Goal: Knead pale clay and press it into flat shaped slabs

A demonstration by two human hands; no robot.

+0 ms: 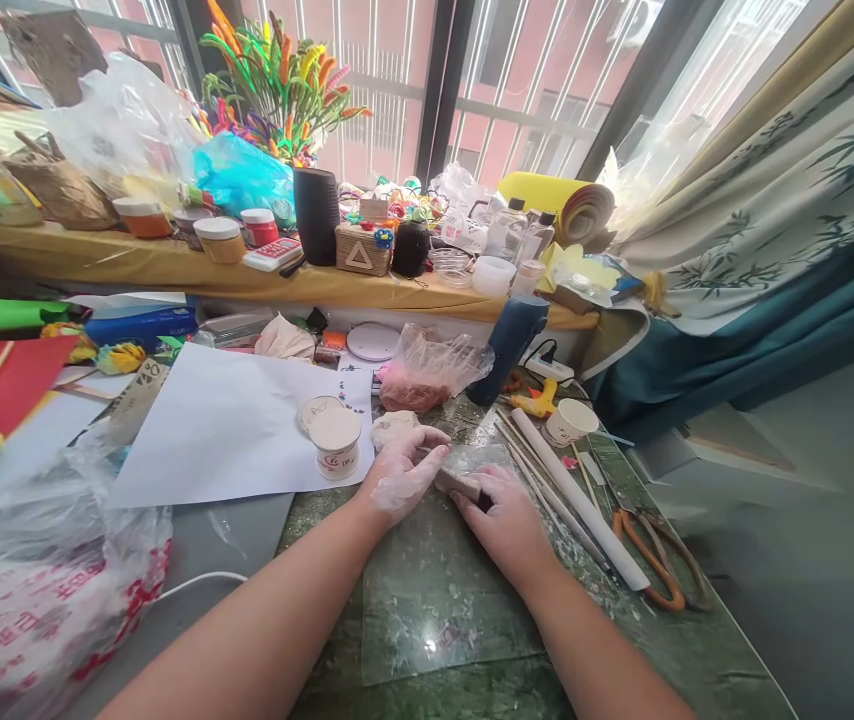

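My right hand point(506, 510) is closed around a narrow grey-brown bar point(458, 484) with a dark end; its exact kind is unclear. My left hand point(401, 475), dusted with white powder, has its fingers curled at the bar's other end. Both hands are over a clear sheet point(427, 590) smeared with white residue. Just beyond my left hand lies a pale lump point(395, 428) like dough or clay. To its left, a paper cup point(338, 458) with a pale top stands on white paper point(224, 430), beside a round lid point(320, 410).
At right lie a white roller point(584, 500), thin sticks, orange-handled scissors point(648, 560), a paper cup point(571, 422) and a yellow glue gun point(539, 400). A dark blue cylinder point(508, 350) and a bag of reddish-brown material point(423, 380) stand behind. Crumpled plastic point(44, 590) fills the left.
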